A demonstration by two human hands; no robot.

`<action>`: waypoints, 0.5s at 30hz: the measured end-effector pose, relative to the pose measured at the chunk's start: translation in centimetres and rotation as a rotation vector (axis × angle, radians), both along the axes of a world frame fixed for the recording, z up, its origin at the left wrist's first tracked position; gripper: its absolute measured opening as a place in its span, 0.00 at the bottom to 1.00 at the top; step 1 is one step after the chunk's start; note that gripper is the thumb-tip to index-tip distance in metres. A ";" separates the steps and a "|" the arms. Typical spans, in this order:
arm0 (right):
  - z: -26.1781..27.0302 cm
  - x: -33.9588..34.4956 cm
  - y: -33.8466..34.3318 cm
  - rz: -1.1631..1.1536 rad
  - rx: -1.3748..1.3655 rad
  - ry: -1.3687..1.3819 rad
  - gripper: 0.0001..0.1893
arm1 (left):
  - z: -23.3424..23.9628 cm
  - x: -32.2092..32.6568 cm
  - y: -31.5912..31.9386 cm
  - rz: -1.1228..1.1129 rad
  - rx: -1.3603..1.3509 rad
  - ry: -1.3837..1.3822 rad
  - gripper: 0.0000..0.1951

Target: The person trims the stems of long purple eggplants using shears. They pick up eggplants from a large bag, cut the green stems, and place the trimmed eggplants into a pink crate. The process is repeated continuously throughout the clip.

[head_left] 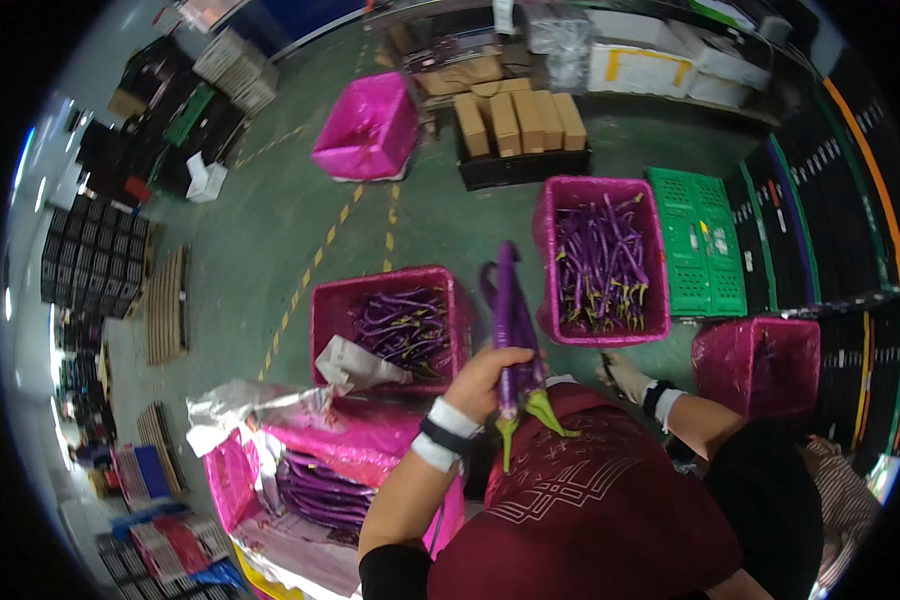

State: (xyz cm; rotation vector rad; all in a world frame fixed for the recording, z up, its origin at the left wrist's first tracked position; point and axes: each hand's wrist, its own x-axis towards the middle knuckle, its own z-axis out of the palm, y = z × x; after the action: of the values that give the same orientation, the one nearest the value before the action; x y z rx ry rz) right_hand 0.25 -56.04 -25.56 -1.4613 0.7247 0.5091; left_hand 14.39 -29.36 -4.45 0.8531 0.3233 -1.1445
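My left hand (484, 382) grips a small bunch of long purple eggplants (505, 322) in front of my maroon apron (570, 480), green stems towards me. My right hand (630, 379), in a pale glove, is lowered beside the apron with its fingers around a small dark tool (607, 366); its kind is unclear. Just beyond that hand is a pink-lined crate (606, 339) full of eggplants (600, 255). Left of my left hand, another pink-lined crate (382, 274) holds eggplants (401, 326) and a white sheet (360, 365). Nearer me, eggplants (322, 487) lie in rows in a pink-lined container (229, 487).
Green crates (696, 240) and stacked black crates (844, 202) line the right side. Another pink-lined crate (757, 367) stands there. Ahead are a pink-lined bin (367, 127) and a black crate (525, 171) of cardboard boxes (529, 120). Yellow-and-black tape (307, 277) marks the green floor (232, 225).
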 end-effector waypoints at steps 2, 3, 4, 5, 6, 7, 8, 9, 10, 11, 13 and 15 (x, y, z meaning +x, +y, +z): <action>-0.9 -3.1 -4.7 -0.104 -0.148 0.113 0.08 | -3.2 0.4 -4.8 -0.113 0.015 0.023 0.16; -1.2 -4.9 -6.6 -0.253 -0.108 0.138 0.08 | -4.4 0.6 -7.1 -0.148 -0.005 -0.002 0.16; -1.4 -6.5 -8.6 -0.265 -0.102 0.175 0.09 | -5.5 1.3 -9.3 -0.209 0.029 -0.039 0.16; -1.7 -8.4 -10.1 -0.327 -0.127 0.163 0.08 | -6.4 2.1 -11.6 -0.250 -0.023 -0.099 0.17; -2.1 -9.9 -11.2 -0.428 -0.051 0.184 0.09 | -7.2 3.2 -13.8 -0.283 -0.004 -0.149 0.21; -2.3 -11.6 -12.3 -0.517 0.017 0.198 0.09 | -7.9 4.1 -15.5 -0.208 -0.030 -0.329 0.25; -3.0 -12.7 -12.9 -0.584 0.009 0.240 0.09 | -8.3 5.0 -16.5 -0.172 0.080 -0.460 0.29; -3.7 -13.5 -13.0 -0.648 -0.064 0.329 0.09 | -8.7 5.4 -17.0 -0.138 0.215 -0.582 0.32; -4.1 -14.4 -13.1 -0.663 -0.047 0.339 0.10 | -8.9 5.4 -16.7 -0.123 0.261 -0.564 0.34; -4.5 -14.8 -12.9 -0.659 -0.009 0.336 0.10 | -8.8 5.5 -15.8 -0.127 0.359 -0.543 0.37; -4.9 -14.8 -11.7 -0.631 -0.006 0.382 0.10 | -7.7 5.1 -12.4 -0.095 0.388 -0.398 0.34; -4.9 -13.2 -10.1 -0.444 0.006 0.375 0.10 | -5.2 4.8 -8.1 0.043 0.413 -0.452 0.21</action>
State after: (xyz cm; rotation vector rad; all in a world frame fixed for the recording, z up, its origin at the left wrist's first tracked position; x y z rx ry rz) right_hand -12.92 -66.19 -30.45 -1.1590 1.3065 0.4407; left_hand 19.24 -37.49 -9.69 1.4299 0.2020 -0.8234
